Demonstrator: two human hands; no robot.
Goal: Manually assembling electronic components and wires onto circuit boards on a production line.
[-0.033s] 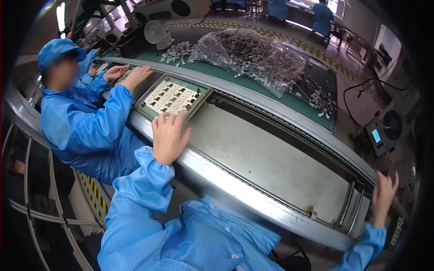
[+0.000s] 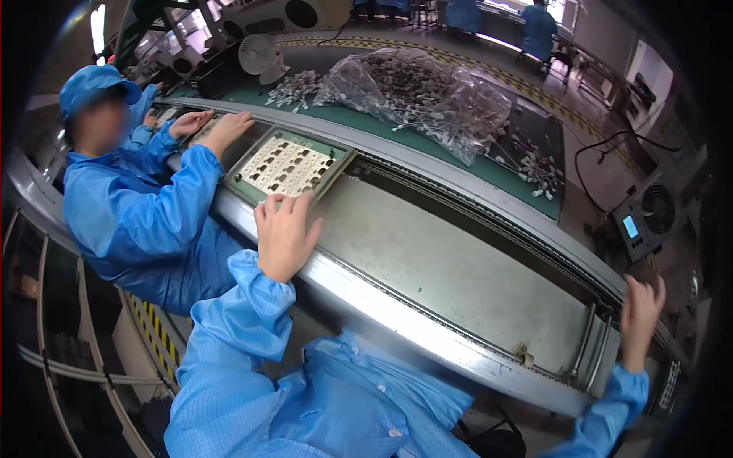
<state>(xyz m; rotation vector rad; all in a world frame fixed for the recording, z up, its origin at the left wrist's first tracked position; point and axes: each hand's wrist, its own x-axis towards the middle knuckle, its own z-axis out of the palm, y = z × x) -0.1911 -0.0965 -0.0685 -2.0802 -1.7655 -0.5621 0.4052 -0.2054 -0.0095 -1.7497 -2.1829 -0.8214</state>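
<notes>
A green-framed tray (image 2: pixel 340 163) carrying a pale circuit board panel (image 2: pixel 290 165) with dark cut-outs sits across the conveyor's rails, left of centre. My left hand (image 2: pixel 284 235) is at the tray's near edge with its fingers spread over that corner; whether they press on it cannot be told. My right hand (image 2: pixel 641 317) is raised beside the conveyor's right end, near its metal rollers (image 2: pixel 588 347). Its fingers point up and apart, and nothing shows in them. Between my hands runs the conveyor's bare metal bed (image 2: pixel 435 275).
At left a co-worker (image 2: pixel 137 198) in blue has both hands over another tray (image 2: pixel 202 134). Behind the conveyor, a clear plastic bag (image 2: pixel 420 91) of white-ended cables lies on a green mat (image 2: pixel 405 137), with loose cables (image 2: pixel 534 168). A white fan (image 2: pixel 259 57) and a device with a lit screen (image 2: pixel 641 217) stand beyond.
My right hand has shifted slightly left and up. The whole view has moved a little; my left hand remains at the tray's edge.
</notes>
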